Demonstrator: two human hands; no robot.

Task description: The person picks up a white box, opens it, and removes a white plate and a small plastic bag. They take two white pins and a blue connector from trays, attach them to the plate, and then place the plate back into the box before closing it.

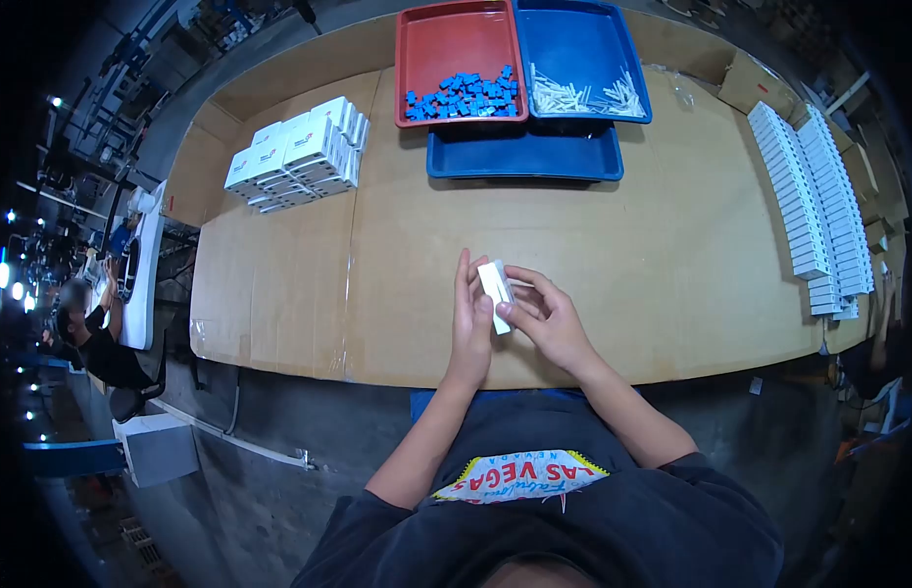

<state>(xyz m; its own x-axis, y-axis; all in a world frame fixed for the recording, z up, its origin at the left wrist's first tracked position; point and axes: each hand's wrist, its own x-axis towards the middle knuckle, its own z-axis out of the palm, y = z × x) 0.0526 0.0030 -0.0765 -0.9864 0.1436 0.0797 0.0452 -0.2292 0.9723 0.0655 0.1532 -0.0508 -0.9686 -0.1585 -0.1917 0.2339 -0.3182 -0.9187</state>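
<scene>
A small white box [494, 291] is held upright on edge between my two hands, over the front middle of the cardboard-covered table [426, 235]. My left hand [471, 318] grips its left side, with the thumb on its face and the other fingers partly behind it. From the right, my right hand [546, 316] holds the same box, thumb near its lower part and fingers curved round its far side. Whether the box is open cannot be made out.
Small blue parts lie in a red tray [456, 49], white sticks in a blue tray [578, 44]. Another blue tray [524, 157] sits in front. White boxes [297, 152] are stacked left, long rows of white boxes [794, 196] right. A person [103, 338] sits far left.
</scene>
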